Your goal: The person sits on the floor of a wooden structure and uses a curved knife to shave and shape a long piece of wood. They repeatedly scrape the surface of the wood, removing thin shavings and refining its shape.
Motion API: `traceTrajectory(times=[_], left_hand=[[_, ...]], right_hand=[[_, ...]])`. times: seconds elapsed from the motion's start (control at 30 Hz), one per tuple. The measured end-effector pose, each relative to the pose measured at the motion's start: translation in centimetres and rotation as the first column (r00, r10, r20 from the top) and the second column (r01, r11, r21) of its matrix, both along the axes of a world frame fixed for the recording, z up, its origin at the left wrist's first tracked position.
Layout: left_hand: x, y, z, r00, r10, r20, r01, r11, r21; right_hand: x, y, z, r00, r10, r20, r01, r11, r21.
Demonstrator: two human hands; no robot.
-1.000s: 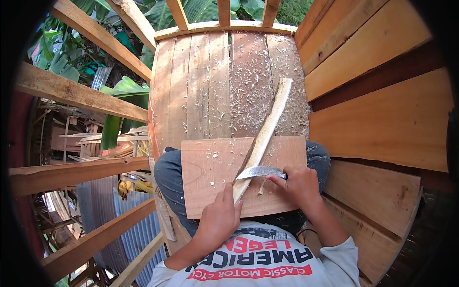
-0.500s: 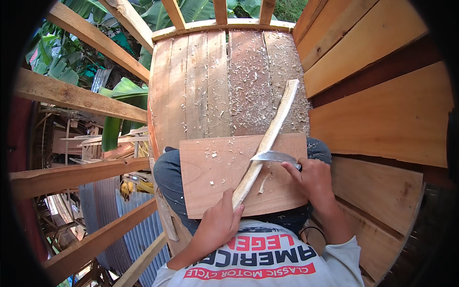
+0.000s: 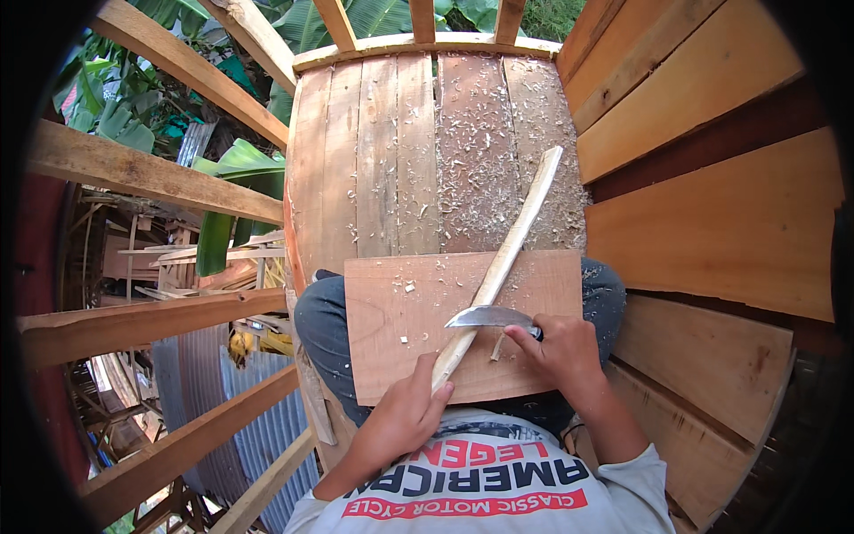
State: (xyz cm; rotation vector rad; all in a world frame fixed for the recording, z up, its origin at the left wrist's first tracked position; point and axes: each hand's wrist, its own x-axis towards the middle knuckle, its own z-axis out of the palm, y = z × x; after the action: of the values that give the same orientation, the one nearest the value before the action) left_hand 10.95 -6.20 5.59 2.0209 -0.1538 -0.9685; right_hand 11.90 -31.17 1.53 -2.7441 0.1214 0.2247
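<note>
A long, pale strip of wood point(image 3: 516, 238) slants across a flat wooden board point(image 3: 382, 311) that rests over my lap. Its near end is gripped by my left hand point(image 3: 411, 405), low on the board. My right hand point(image 3: 560, 349) is closed round the handle of a knife point(image 3: 489, 316) with a curved, broad blade. The blade lies across the strip a little beyond my left hand, its tip pointing left. A few wood chips and a curled shaving point(image 3: 496, 349) lie on the board near the knife.
Many shavings are scattered over the plank floor point(image 3: 378, 160) ahead. Wooden rails point(image 3: 160, 320) with gaps stand at the left, above corrugated metal sheets point(image 3: 267, 400). A wall of wide planks point(image 3: 712, 222) rises close on the right. Banana leaves point(image 3: 240, 165) show outside.
The knife and my right hand have come nearer to me and leftward, down the strip toward my left hand. My left hand keeps its hold on the strip's near end.
</note>
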Motion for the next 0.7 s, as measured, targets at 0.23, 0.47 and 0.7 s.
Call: traceTrajectory(times=[0.23,0.47,0.7], left_hand=[[0.2,0.3,-0.1,0.999,0.026,-0.041,-0.028,0.998,-0.054],[0.2,0.5,-0.5,0.998,0.058,-0.023,-0.061,0.992,-0.109],[-0.2,0.9,-0.9,0.997,0.071,-0.034,-0.075,0.987,-0.142]], right_hand=[[0.8,0.1,0.6,0.996,-0.065,-0.055,0.065,0.998,0.003],[1.4,-0.1,-0.6,1.0,0.011,0.009,-0.011,1.0,-0.028],[0.5,1.6,0.9,0.997,0.077,0.004,-0.077,0.997,0.005]])
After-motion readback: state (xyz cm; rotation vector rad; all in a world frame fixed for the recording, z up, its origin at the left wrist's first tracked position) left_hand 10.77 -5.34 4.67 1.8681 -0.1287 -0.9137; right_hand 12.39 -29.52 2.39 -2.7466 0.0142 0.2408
